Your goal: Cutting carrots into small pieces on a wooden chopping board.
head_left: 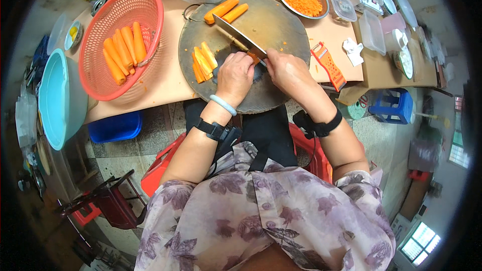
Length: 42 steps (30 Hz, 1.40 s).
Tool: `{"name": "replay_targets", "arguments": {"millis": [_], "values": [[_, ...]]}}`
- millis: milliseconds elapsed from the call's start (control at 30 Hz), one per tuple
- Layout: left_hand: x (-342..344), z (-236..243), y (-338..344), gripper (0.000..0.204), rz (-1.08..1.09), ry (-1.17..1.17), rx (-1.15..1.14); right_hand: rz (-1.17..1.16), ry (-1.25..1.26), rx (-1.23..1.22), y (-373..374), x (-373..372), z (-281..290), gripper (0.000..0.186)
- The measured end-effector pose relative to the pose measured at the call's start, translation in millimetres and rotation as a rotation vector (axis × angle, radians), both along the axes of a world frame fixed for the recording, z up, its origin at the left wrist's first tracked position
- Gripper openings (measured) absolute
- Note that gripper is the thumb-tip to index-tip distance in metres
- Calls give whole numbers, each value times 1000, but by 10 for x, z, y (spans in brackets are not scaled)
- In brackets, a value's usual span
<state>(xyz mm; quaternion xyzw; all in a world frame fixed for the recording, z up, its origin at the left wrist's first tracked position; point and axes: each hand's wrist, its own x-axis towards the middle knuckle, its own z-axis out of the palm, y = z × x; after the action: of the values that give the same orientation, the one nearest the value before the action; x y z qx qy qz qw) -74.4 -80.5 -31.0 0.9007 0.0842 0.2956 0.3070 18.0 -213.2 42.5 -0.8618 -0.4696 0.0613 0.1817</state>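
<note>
My right hand [291, 73] is closed round the handle of a kitchen knife [238, 32], whose wide blade slants up and to the left over the round chopping board [283, 22]. Close beside it, my left hand [235, 75] has its fingers bent and pressed down on a small carrot piece [254, 58], mostly hidden by the fingers and blade. Lengthwise-cut carrot pieces [205, 61] lie on the board left of my left hand. Near the board's far edge rest two peeled carrots [221, 10].
A red basket [93, 32] with several peeled carrots stands left of the board. A metal bowl of shredded carrot [301, 0] sits at the far right. An orange grater [329, 65] lies right of the board. Plastic containers [371, 30] crowd the right side; a turquoise basin [63, 100] is far left.
</note>
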Motion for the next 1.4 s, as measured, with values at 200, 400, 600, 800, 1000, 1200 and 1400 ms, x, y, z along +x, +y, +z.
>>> {"name": "replay_targets", "arguments": {"millis": [200,400,600,800,1000,1200,1400], "values": [[-7,44,-9,8,24,-1,12,0,-12,-20,53,10,-88,12],[-11,-12,2,8,-1,17,-3,-7,13,-30,41,-36,24,13],[7,47,-12,7,14,-20,-25,-1,13,-32,55,-6,-34,13],[-2,5,18,6,16,-14,-17,-31,42,-38,96,-43,-75,15],[-21,13,-9,7,5,7,-23,-24,51,-24,61,-61,23,15],[-9,-10,21,9,12,-50,-30,-8,42,-45,125,-52,-37,16],[-4,8,23,6,14,-19,-39,-29,62,-37,103,-74,-80,15]]}}
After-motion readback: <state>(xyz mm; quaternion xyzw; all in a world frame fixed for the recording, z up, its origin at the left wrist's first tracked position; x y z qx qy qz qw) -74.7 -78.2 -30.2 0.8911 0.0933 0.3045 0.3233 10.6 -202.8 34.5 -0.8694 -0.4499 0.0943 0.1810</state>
